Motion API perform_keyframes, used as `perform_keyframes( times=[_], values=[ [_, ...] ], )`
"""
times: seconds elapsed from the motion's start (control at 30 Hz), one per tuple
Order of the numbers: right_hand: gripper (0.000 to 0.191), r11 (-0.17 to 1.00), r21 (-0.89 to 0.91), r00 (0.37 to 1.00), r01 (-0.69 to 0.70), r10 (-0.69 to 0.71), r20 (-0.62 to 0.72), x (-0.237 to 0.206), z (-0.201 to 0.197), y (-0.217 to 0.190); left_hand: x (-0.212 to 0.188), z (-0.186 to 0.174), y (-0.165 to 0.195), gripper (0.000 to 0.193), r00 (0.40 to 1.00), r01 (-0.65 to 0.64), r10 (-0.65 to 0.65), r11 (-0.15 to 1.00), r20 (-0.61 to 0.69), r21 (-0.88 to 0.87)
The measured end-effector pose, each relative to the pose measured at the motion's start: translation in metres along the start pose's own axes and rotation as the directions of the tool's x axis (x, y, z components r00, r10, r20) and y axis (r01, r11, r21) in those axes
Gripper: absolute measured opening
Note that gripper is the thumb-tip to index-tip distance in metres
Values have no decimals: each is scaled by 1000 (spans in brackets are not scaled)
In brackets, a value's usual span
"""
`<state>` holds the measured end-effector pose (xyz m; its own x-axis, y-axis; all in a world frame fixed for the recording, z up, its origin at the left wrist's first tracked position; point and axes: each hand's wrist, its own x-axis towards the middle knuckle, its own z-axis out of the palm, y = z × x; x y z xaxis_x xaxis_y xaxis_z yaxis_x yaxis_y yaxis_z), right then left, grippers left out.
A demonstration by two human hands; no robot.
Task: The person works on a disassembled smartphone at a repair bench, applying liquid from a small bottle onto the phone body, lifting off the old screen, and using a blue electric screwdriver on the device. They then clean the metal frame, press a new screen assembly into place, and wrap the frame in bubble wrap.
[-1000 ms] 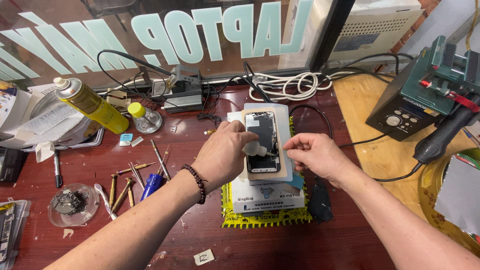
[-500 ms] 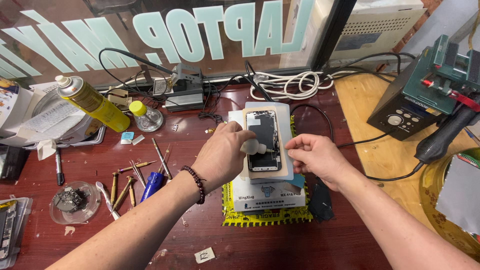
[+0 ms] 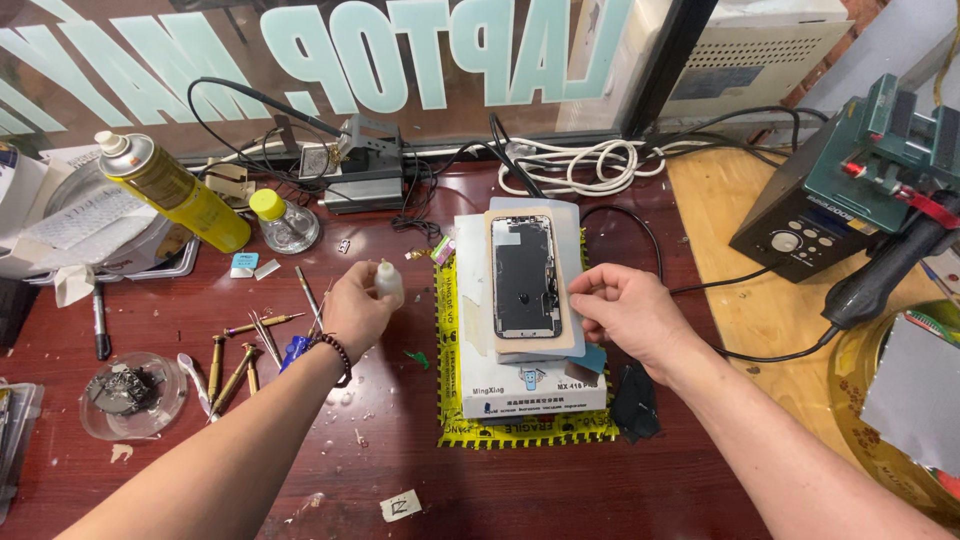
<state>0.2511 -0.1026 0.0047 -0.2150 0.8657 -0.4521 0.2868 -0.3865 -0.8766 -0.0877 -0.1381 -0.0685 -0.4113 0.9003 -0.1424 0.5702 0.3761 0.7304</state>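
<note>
An opened phone body [image 3: 524, 276] lies face up on a pale pad atop a white box [image 3: 530, 385] and a yellow mat. My left hand [image 3: 358, 308] is off to the left of the box, above the dark red table, and holds a small white dropper bottle [image 3: 388, 281]. My right hand [image 3: 625, 312] rests at the phone's right edge, fingertips pinched against the edge of the pad.
A yellow spray can [image 3: 172, 190] and a small glass bottle [image 3: 284, 222] stand at the back left. Several screwdrivers and tweezers [image 3: 248, 345] lie left of my hand. A soldering stand [image 3: 362, 172], white cables [image 3: 585, 165] and a green rework station [image 3: 850, 185] sit behind and right.
My left hand has pulled away from the phone to the left, carrying the small white bottle. The right hand stays at the phone's right edge.
</note>
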Motion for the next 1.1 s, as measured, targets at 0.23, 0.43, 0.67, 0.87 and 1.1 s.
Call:
perform_keyframes(
  times=[0.23, 0.43, 0.67, 0.87, 1.1],
  values=[
    [12, 997, -79, 1000, -5, 4, -16, 0, -1, 2, 4, 15, -29, 55, 987, 157, -161, 979, 19, 129],
    [16, 1000, -21, 1000, 2, -2, 5, 4, -8, 7, -21, -14, -7, 60, 934, -54, 113, 983, -340, 177],
    [15, 999, -39, 998, 36, -38, -49, 6, -5, 8, -5, 5, 102, 17, 892, -396, 382, 918, -243, -8],
    [12, 999, -1, 998, 42, -42, -40, 3, -3, 9, 13, 54, 164, 21, 701, -707, 704, 668, 112, 233],
    [13, 999, 34, 1000, 4, -4, 4, 9, -11, 14, 33, 72, 167, 18, 744, -665, 645, 694, 173, 276]
  ],
)
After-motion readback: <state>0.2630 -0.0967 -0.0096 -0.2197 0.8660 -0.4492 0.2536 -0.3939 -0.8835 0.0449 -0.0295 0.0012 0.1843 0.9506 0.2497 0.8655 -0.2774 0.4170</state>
